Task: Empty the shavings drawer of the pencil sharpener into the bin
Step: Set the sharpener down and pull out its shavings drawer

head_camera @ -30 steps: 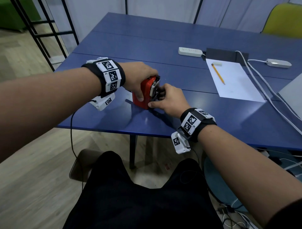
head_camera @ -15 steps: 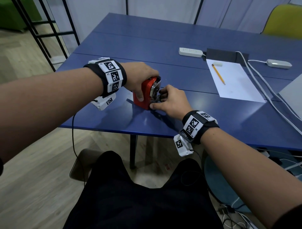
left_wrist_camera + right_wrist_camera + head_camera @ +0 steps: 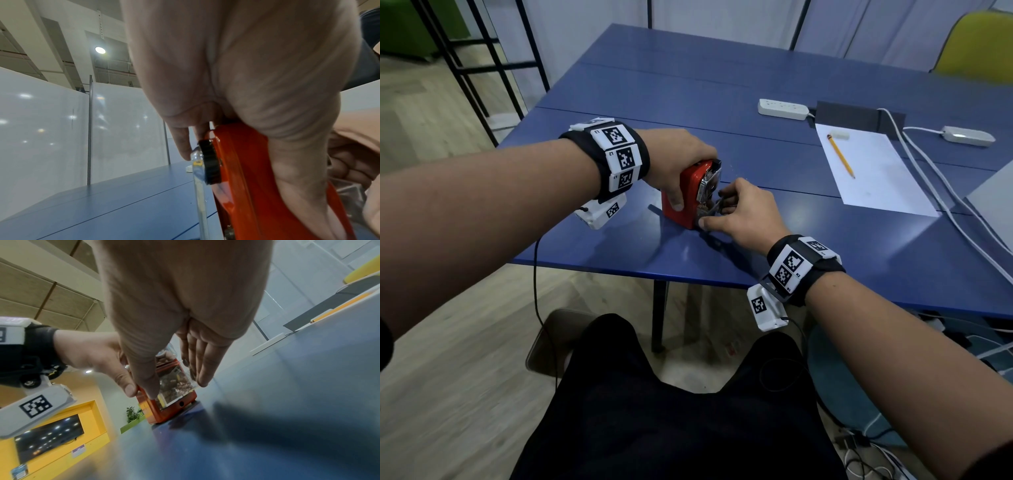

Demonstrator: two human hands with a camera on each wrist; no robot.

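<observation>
A red pencil sharpener (image 3: 685,198) stands near the front edge of the blue table (image 3: 791,253). My left hand (image 3: 674,164) grips its body from above, thumb down the near side. The same red sharpener (image 3: 246,186) fills the left wrist view under my palm. A clear shavings drawer (image 3: 176,386) full of brown shavings sticks partly out of the sharpener's front (image 3: 174,407). My right hand (image 3: 736,212) pinches this drawer (image 3: 710,209), thumb on one side and fingers on the other. No bin shows clearly in any view.
A white sheet of paper (image 3: 873,171) with a yellow pencil (image 3: 840,156) and an eraser lies at the right. A power strip (image 3: 782,109), white cables (image 3: 941,205) and a grey laptop corner (image 3: 996,205) sit further right. A yellow chair (image 3: 976,44) stands behind the table.
My right hand has drawn back slightly toward me, and the clear drawer has come a little way out of the sharpener. The left hand keeps its hold.
</observation>
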